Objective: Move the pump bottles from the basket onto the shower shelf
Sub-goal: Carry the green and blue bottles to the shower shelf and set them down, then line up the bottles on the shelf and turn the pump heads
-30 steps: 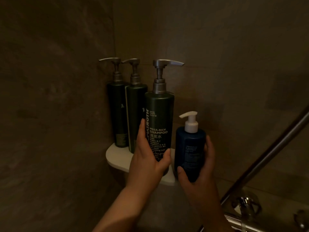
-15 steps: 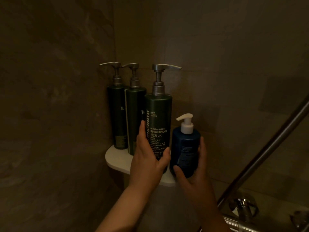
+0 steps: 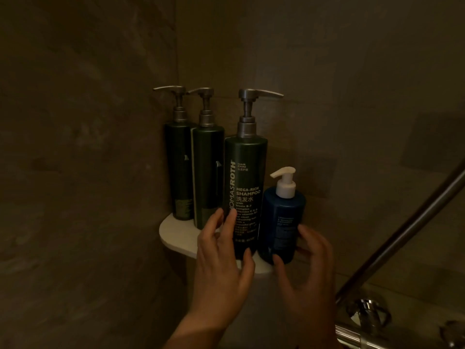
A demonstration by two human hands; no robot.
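Shelf (image 3: 176, 233): white, rounded, fixed in the corner of a dim brown tiled shower wall (image 3: 88, 147). Four pump bottles stand upright on it.

Tall dark green shampoo bottle with a silver pump (image 3: 247, 177) stands at the front middle, label facing the camera, spout pointing right. Its base sits near the shelf's front edge.

Short dark blue bottle with a white pump (image 3: 281, 222) stands just beside it on the right, at the right end of the shelf, spout pointing left. The two bodies look to be touching or very nearly so; the light is too low to tell which.

Two more tall dark green bottles with silver pumps stand side by side against the corner: the rear left bottle (image 3: 180, 172) and the rear middle bottle (image 3: 208, 172). Both spouts point left.

Left hand (image 3: 221, 263): wide, fingers spread and relaxed. The fingertips lie at the shampoo bottle's lower left side and the thumb is in front of its base. No closed grip is seen.

Right hand (image 3: 309, 268): wide, loosely cupped round the lower part of the blue bottle, thumb at the front of the base, fingers at its right side. Firm contact cannot be confirmed.

Grey metal rail (image 3: 402, 233) runs diagonally at the right. Chrome tap fitting (image 3: 367, 316) sits below it.
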